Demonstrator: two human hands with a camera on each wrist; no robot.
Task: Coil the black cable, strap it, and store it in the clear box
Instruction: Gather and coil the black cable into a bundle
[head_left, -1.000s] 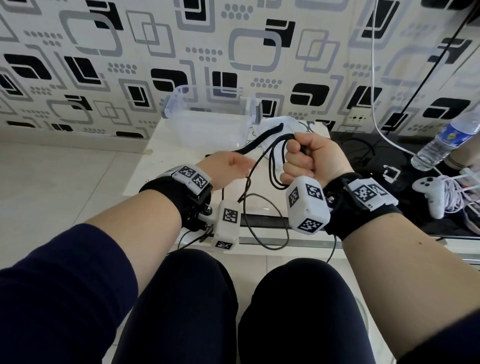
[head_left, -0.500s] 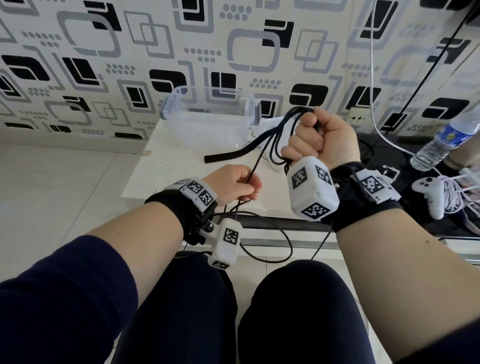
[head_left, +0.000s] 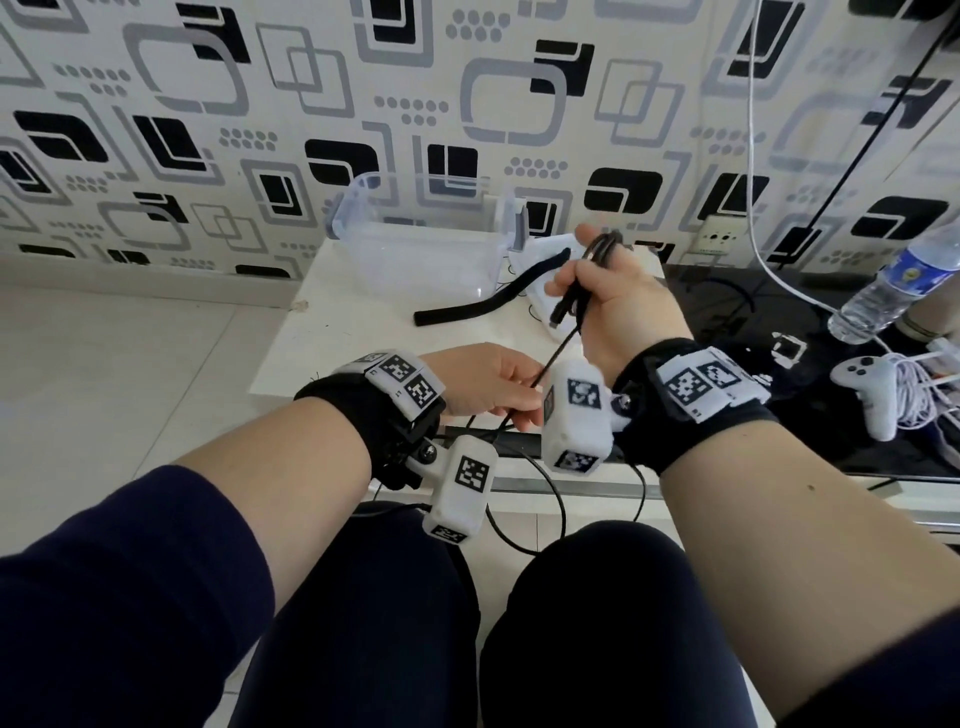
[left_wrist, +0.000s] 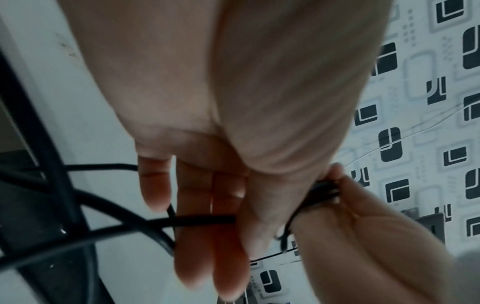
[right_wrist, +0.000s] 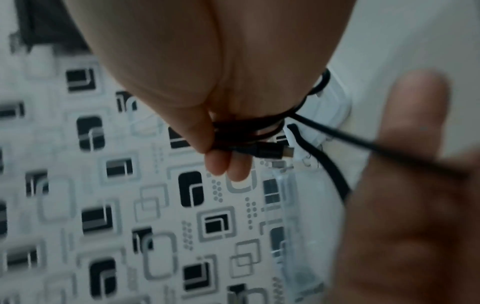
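Note:
My right hand (head_left: 584, 273) is raised over the white table (head_left: 332, 332) and grips several loops of the black cable (head_left: 602, 244). The cable's connector end (right_wrist: 272, 151) sticks out past the thumb. One strand (head_left: 553, 353) runs down to my left hand (head_left: 519, 400), which pinches it near the table's front edge. The rest of the cable hangs in loops (head_left: 561, 499) by my knees. A black strap (head_left: 483, 306) lies loose on the table. The clear box (head_left: 421, 244) stands open and empty against the wall.
A white bag (head_left: 545, 254) lies behind my right hand. On the black glass surface (head_left: 753, 312) to the right are a water bottle (head_left: 893, 280), a white game controller (head_left: 867, 389) and white cords. A white cable (head_left: 763, 208) hangs down the wall.
My left hand dropped from near the strap to the table's front edge and pinched the cable strand. My right hand turned at the wrist with the loops; its back now faces me.

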